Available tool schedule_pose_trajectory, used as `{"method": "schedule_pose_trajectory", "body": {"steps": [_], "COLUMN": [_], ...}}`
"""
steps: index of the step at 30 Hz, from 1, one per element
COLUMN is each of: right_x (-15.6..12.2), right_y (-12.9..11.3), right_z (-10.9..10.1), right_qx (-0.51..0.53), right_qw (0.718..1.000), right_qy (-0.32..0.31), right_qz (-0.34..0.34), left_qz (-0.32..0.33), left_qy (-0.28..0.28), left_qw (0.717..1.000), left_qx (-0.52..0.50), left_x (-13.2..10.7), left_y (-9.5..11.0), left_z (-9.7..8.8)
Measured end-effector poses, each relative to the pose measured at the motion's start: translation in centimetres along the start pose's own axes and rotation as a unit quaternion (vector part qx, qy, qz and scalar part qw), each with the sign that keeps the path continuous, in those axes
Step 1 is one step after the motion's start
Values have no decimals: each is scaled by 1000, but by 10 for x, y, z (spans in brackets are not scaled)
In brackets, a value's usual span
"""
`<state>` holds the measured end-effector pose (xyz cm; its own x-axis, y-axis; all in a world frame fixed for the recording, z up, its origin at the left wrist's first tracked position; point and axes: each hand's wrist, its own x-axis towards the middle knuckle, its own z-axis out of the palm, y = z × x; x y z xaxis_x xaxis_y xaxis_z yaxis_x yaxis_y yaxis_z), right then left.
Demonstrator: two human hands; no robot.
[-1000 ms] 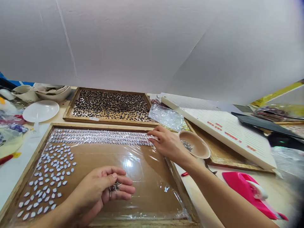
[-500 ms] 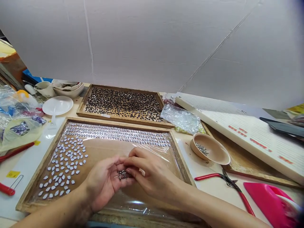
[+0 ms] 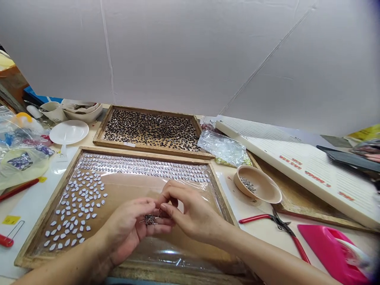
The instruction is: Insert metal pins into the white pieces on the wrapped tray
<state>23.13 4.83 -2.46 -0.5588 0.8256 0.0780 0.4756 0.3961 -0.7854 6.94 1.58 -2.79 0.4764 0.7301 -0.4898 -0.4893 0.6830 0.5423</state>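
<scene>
Palm up and cupped, my left hand (image 3: 130,225) holds a small heap of thin metal pins (image 3: 150,219) on its fingers. The left thumb and fingertips are close to my right hand (image 3: 188,213), which is closed in a pinch at the edge of the heap. Whatever lies between the right fingertips is too small to make out. Below both hands is a wooden-framed tray (image 3: 50,198) covered in clear film. Rows of small round pale pieces (image 3: 142,166) line its far side, and loose white leaf-shaped pieces (image 3: 74,213) are scattered on its left.
Behind stands a second framed tray (image 3: 99,136) full of small dark pieces. To the right are a beige bowl (image 3: 267,190) with more metal pins, red-handled pliers (image 3: 280,225), a pink object (image 3: 323,245) and a long white foam block (image 3: 285,158). A white plate (image 3: 69,132) lies left.
The view has shifted slightly, so the scene sits a little further left. My right fingers have drawn up off the heap toward the left fingertips, leaving more of the pins showing.
</scene>
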Motion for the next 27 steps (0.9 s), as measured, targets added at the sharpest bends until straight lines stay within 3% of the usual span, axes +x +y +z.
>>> {"method": "schedule_pose_trajectory", "body": {"steps": [7, 14, 18, 21, 24, 27], "right_x": [-1, -12, -14, -14, -15, -14], "right_y": [-3, -7, 22, 59, 88, 102], "right_z": [3, -5, -33, -55, -65, -64], "right_qx": [11, -3, -73, -193, -236, -253], "right_qw": [1000, 999, 990, 960, 946, 942], "right_qy": [18, 26, 114, 203, 208, 196], "right_qz": [7, -32, -43, 15, 79, 97], "left_qz": [-30, -51, -65, -65, -68, -64], "left_qy": [28, 9, 33, 32, 29, 31], "left_qw": [998, 995, 992, 991, 990, 990], "left_qx": [55, 88, 99, 114, 119, 122], "left_x": [1, -2, -3, -4, -5, -6], "left_y": [-3, -2, -1, -2, -1, -1], "left_z": [-4, -3, -5, -6, -5, -2]}}
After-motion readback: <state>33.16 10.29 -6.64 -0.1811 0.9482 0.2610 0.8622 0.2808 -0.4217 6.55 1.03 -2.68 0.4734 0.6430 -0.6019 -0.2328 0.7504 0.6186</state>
